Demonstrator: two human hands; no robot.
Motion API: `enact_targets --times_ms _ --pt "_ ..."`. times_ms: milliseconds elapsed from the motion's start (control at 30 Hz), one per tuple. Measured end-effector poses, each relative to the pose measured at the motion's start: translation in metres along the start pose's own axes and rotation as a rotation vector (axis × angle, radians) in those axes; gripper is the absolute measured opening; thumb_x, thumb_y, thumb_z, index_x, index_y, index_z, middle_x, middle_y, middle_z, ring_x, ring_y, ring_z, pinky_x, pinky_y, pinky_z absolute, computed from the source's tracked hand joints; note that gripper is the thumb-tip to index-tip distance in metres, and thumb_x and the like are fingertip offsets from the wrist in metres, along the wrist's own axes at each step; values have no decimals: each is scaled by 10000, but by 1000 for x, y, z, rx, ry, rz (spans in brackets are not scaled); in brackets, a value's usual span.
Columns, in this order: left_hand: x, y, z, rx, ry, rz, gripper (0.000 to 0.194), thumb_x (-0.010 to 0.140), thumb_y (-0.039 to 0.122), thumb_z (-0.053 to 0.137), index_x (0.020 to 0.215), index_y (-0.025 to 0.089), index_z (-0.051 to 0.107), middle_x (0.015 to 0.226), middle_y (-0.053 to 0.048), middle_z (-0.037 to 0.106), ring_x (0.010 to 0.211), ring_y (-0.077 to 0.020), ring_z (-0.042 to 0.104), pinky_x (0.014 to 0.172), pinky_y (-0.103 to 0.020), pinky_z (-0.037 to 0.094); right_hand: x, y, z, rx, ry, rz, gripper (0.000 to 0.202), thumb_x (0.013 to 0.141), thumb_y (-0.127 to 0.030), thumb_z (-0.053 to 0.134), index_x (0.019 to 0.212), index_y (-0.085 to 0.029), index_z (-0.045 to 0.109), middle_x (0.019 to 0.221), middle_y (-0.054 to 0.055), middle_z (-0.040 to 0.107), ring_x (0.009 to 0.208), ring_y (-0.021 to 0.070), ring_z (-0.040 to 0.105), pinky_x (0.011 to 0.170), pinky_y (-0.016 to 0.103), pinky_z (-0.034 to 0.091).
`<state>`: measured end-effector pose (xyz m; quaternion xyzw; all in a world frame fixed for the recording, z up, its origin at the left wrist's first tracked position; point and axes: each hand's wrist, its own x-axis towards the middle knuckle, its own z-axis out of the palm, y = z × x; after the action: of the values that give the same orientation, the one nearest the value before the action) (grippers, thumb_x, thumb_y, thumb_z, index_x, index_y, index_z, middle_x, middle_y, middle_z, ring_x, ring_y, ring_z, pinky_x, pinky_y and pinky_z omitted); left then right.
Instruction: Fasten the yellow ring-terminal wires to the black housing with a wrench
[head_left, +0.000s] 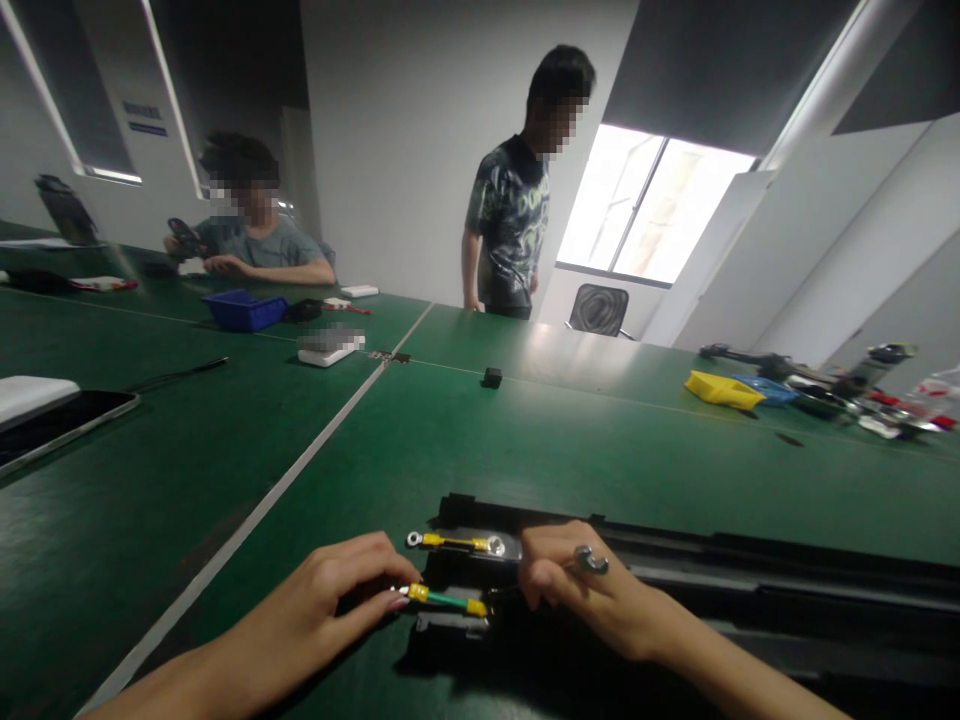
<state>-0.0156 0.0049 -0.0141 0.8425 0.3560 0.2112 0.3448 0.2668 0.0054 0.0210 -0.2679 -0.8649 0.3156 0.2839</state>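
My left hand pinches the near end of a short green cable with yellow sleeves at both ends. Its other end lies at the end of a long black rail assembly. A second short lead, yellow-sleeved with a ring terminal, lies just beyond, reaching a round metal fastener. My right hand is closed around a metal wrench, whose open jaw sticks up past the fingers. The wrench's other end is hidden in the dark beside the cable.
On the green table lie a small black block, a blue bin, a yellow tray and a phone. One person sits across at the left; another stands beyond the table.
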Motion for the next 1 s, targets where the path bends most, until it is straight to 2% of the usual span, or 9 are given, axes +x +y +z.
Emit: enact_targets --times_ms 433,667,1000 --pt "0 -1 1 7 11 -9 172 945 213 507 1024 228 660 959 -13 655 877 -168 617 787 -230 457 -2 1 0 -9 7 -11 564 1000 -496 289 656 -149 570 618 0 493 590 109 472 587 224 364" --pt "0 -2 1 9 0 -5 178 955 213 493 1031 231 653 957 -10 650 870 -165 613 779 -233 455 -3 0 0 -35 88 26 580 1004 -487 274 629 -149 559 591 5 495 555 110 467 553 229 363" --pt "0 -2 1 2 1 0 172 950 209 502 1025 230 655 955 -9 654 869 -164 614 779 -229 454 -3 0 0 -59 48 47 556 1007 -469 286 672 -144 588 622 2 490 576 106 468 561 219 369"
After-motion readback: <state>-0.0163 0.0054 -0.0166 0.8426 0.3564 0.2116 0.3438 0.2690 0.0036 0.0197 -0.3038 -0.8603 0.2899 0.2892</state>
